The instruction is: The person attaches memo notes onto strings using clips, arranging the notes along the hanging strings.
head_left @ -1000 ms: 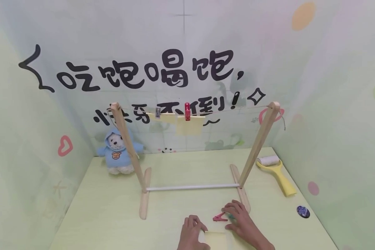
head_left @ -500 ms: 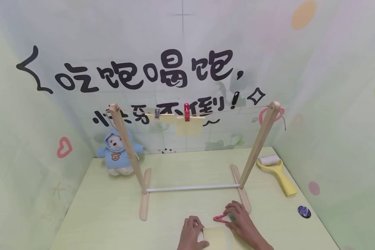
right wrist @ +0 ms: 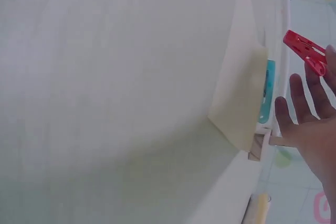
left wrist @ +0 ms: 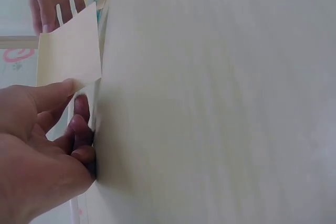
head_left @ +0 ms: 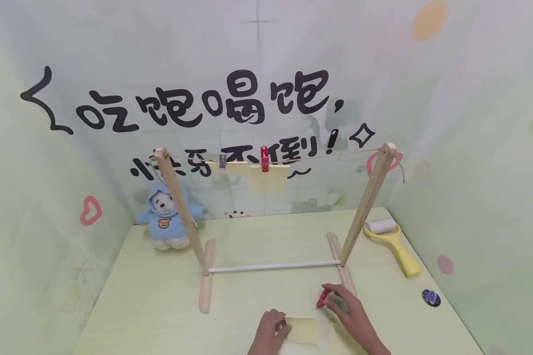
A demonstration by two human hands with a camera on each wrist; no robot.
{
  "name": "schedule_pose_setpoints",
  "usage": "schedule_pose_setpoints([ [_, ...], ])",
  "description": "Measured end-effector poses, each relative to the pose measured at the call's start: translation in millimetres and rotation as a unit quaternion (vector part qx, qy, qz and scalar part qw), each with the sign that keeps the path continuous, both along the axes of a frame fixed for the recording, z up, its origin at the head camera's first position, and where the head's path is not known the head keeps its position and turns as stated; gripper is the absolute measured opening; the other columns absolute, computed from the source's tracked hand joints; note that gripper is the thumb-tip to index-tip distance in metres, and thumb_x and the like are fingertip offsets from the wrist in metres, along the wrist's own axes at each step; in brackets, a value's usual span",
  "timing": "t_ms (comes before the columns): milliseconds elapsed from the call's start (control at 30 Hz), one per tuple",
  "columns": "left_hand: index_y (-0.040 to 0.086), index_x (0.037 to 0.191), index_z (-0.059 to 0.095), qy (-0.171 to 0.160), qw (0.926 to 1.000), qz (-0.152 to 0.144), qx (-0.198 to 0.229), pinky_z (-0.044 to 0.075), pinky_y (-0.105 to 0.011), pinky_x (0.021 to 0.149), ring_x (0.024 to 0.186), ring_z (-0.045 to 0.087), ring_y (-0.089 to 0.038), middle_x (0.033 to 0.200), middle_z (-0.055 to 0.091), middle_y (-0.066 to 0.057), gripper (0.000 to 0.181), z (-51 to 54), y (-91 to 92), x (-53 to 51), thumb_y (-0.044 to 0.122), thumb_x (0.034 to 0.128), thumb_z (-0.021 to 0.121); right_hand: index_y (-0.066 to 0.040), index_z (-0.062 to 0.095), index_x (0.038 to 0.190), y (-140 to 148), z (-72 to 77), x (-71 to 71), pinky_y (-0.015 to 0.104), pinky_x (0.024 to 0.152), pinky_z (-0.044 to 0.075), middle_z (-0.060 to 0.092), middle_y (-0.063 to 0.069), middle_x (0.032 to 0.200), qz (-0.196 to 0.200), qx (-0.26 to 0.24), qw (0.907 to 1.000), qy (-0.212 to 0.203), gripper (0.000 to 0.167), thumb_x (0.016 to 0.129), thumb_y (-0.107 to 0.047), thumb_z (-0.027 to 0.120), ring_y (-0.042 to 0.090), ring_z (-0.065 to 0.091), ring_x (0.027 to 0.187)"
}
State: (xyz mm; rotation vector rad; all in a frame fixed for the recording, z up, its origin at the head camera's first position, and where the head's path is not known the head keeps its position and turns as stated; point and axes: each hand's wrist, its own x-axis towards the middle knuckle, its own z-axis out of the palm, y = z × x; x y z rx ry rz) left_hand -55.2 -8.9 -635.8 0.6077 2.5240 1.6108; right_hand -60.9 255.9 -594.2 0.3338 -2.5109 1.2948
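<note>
My left hand (head_left: 268, 333) pinches a pale yellow paper note (head_left: 303, 330) by its left edge, raised off the tabletop. In the left wrist view the thumb lies on the face of the note (left wrist: 71, 53). My right hand (head_left: 354, 318) holds a red clothespin (head_left: 323, 298) between thumb and fingertips; in the right wrist view the clothespin (right wrist: 306, 52) is clear of the table. Under that hand lie a teal clothespin (right wrist: 267, 92), mostly hidden from the head view, and another yellow note (right wrist: 239, 93) with a raised edge.
A wooden rack (head_left: 368, 207) with a string across its top stands mid-table. On the string, a red clothespin (head_left: 264, 160) and a greyish one (head_left: 222, 161) hold yellow notes. A plush toy (head_left: 165, 217), a yellow lint roller (head_left: 395, 246) and a dark blue oval (head_left: 431, 298) surround it.
The right hand has taken the red clothespin up from the table and turned it. The left hand has lifted its note and moved it slightly forward.
</note>
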Motion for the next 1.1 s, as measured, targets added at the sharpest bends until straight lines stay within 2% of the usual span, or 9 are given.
schedule_pose_setpoints([
  [167,0.001,0.101,0.075,-0.094,0.9936,0.018,0.061,0.036,-0.02,0.067,0.074,0.04,0.003,0.079,0.059,0.006,0.007,16.9,-0.7,-2.2,0.005,0.0975,0.079,-0.011,0.075,0.13,3.3,20.2,-0.3,0.035,0.1,0.059,0.081,-0.001,0.119,-0.026,-0.005,0.9983,-0.052,0.039,0.093,-0.012,0.086,0.01,0.072,0.117],
  [267,0.0,0.101,0.076,-0.121,0.9894,0.038,0.07,0.038,-0.02,0.067,0.073,0.043,0.004,0.081,0.061,0.009,0.009,21.1,1.4,-2.2,0.008,0.0976,0.08,-0.014,0.076,0.123,7.4,29.9,-0.5,0.028,0.1,0.057,0.081,-0.003,0.115,-0.004,-0.001,0.9998,-0.019,0.034,0.091,-0.008,0.086,0.008,0.072,0.116],
  [367,0.0,0.1,0.077,-0.121,0.9878,0.05,0.084,0.039,-0.02,0.068,0.074,0.045,0.004,0.081,0.061,0.007,0.01,21.2,2.8,-3.0,0.01,0.0991,0.079,-0.012,0.074,0.12,11.5,38.9,-2.9,0.015,0.103,0.05,0.077,0.001,0.115,0.036,-0.004,0.9979,0.053,0.039,0.087,0.004,0.086,0.007,0.07,0.115],
  [500,0.003,0.103,0.079,-0.109,0.9881,0.06,0.091,0.044,-0.021,0.069,0.077,0.052,0.002,0.083,0.067,0.006,0.018,5.2,2.6,-11.1,0.02,0.1035,0.076,-0.006,0.073,0.117,13.8,54.2,-9.2,0.009,0.112,0.04,0.07,0.005,0.122,0.078,-0.016,0.9868,0.141,0.049,0.076,0.017,0.086,0.01,0.064,0.124],
  [567,0.009,0.106,0.081,-0.101,0.989,0.065,0.086,0.047,-0.021,0.07,0.08,0.057,0.003,0.087,0.071,0.01,0.022,-9.5,1.3,-19.9,0.029,0.1063,0.073,-0.005,0.073,0.115,13.3,65.7,-11.9,0.009,0.114,0.039,0.069,0.005,0.124,0.083,-0.019,0.9831,0.162,0.051,0.073,0.02,0.087,0.009,0.062,0.127],
  [667,0.02,0.107,0.081,-0.083,0.9895,0.078,0.089,0.049,-0.019,0.073,0.084,0.06,0.005,0.091,0.073,0.018,0.026,-16.1,-0.5,-33.8,0.043,0.1068,0.071,-0.005,0.074,0.114,11.4,89.8,-15.3,0.01,0.113,0.04,0.07,0.004,0.123,0.082,-0.024,0.9816,0.171,0.051,0.072,0.021,0.087,0.008,0.063,0.126],
  [767,0.013,0.111,0.081,-0.058,0.9901,0.079,0.1,0.052,-0.023,0.071,0.083,0.061,-0.003,0.093,0.075,0.008,0.026,25.8,-2.3,-42.7,0.037,0.1074,0.071,-0.005,0.075,0.113,9.1,119.3,-19.4,0.011,0.11,0.043,0.072,0.004,0.123,0.082,-0.028,0.9807,0.175,0.05,0.072,0.021,0.085,0.007,0.066,0.122],
  [933,0.001,0.114,0.08,-0.038,0.9878,0.089,0.122,0.049,-0.022,0.072,0.081,0.056,-0.006,0.093,0.074,-0.008,0.021,129.9,-0.3,-56.8,0.019,0.1063,0.073,-0.005,0.077,0.113,4.1,173.5,-30.0,0.012,0.11,0.044,0.072,0.01,0.12,0.089,-0.013,0.9782,0.187,0.047,0.074,0.02,0.086,0.006,0.065,0.122],
  [1100,0.003,0.115,0.081,-0.005,0.9828,0.109,0.149,0.048,-0.019,0.076,0.083,0.057,-0.006,0.094,0.075,-0.009,0.018,190.5,7.1,-83.7,0.017,0.1065,0.074,-0.003,0.078,0.112,1.3,230.1,-43.1,0.012,0.109,0.044,0.073,0.012,0.119,0.088,0.005,0.9774,0.192,0.043,0.076,0.019,0.085,0.003,0.062,0.123],
])
